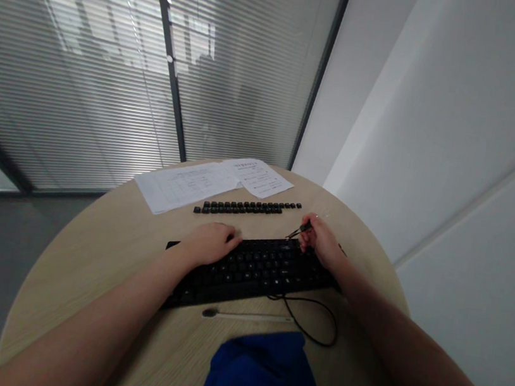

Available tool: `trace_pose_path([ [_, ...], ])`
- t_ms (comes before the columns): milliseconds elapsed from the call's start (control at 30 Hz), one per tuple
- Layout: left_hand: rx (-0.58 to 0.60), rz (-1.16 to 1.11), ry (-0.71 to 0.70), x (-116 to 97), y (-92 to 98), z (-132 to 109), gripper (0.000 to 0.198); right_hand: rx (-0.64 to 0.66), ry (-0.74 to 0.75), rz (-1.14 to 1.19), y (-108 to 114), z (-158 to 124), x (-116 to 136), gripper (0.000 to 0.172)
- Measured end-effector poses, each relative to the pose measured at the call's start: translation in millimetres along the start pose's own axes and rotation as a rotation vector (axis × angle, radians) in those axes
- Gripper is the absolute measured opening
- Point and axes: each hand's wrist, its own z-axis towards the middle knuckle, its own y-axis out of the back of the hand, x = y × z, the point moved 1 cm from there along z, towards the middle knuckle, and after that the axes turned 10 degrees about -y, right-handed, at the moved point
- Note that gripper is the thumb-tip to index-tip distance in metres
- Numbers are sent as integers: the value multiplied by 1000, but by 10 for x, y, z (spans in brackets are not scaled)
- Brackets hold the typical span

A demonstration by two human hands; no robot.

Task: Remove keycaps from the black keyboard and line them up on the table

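Note:
A black keyboard [246, 274] lies on the round wooden table, slightly tilted in view. My left hand [212, 243] rests on its upper left part, fingers closed together at the back edge; whether anything is under them is hidden. Above the keyboard's upper right part, my right hand [317, 236] holds a thin dark tool with two prongs, like a keycap puller [299, 230], its tip pointing left near the back edge. Loose black keycaps [246, 208] stand in two rows behind the keyboard.
Printed papers [191, 185] lie at the back of the table [83, 271]. A thin brush-like stick [249, 316] and a looped black cable [336, 332] are in front of the keyboard. Blue cloth [260, 379] shows at the near edge. Blinds and a white wall stand behind.

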Motion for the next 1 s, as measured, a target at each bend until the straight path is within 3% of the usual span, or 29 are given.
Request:
trace_pose_path([
  [267,2,7,-11,8,-10,12,49,-108,132,-263,4,-12,-82,50],
  [633,4,16,-11,-14,0,13,48,-90,119,-368,-24,-14,-102,48],
  [1000,0,6,9,-6,-12,17,49,-66,238,-573,-7,-40,-123,49],
])
